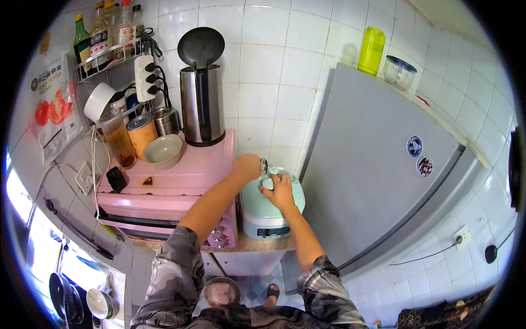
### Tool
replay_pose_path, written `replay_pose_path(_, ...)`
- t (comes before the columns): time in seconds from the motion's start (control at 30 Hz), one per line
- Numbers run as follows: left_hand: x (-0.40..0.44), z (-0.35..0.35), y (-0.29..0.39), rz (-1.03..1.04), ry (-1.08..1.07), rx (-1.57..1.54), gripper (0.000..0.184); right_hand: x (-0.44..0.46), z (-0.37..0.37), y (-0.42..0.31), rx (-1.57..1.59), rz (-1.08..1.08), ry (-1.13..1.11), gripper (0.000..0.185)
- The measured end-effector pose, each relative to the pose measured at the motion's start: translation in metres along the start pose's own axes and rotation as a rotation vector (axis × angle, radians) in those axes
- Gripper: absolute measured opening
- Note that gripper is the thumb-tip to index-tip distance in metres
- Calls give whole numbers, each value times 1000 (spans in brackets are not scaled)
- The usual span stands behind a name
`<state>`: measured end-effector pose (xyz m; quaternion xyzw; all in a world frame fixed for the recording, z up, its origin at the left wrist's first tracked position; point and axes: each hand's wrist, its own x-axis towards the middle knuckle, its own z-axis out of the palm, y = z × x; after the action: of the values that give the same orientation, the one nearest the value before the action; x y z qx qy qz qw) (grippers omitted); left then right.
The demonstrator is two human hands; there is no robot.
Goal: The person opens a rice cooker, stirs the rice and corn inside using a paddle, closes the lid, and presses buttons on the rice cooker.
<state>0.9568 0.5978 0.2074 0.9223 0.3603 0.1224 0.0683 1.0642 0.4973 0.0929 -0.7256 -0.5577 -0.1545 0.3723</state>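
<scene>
A mint-green lidded box-like appliance (255, 204) stands on the counter between the pink oven and the fridge, with a dark panel low on its front. My right hand (281, 193) is on its top, thumb and fingers curled around a pale green round cap (267, 183). A smaller pale knob (273, 171) sits just beyond that cap. My left hand (248, 166) is closed like a fist over the appliance's back left corner. Beside its knuckles shows a small shiny metal piece (264, 165); its kind and most of the grip are hidden.
On the pink oven (181, 183) stand an open-lidded electric kettle (203, 104), a bowl (163, 152), an orange can (141, 134) and a glass (118, 140). A grey fridge (372, 159) rises at right. A basin (222, 292) is on the floor below.
</scene>
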Motion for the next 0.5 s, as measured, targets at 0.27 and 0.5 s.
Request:
replay_pose_path(0.27,3,0,0,37,0,26,19,2,-1,5,35,-25,-9,54)
replay_pose_path(0.5,4,3,-2,54,13,36,19,1,-3,1,45,-11,-5,53)
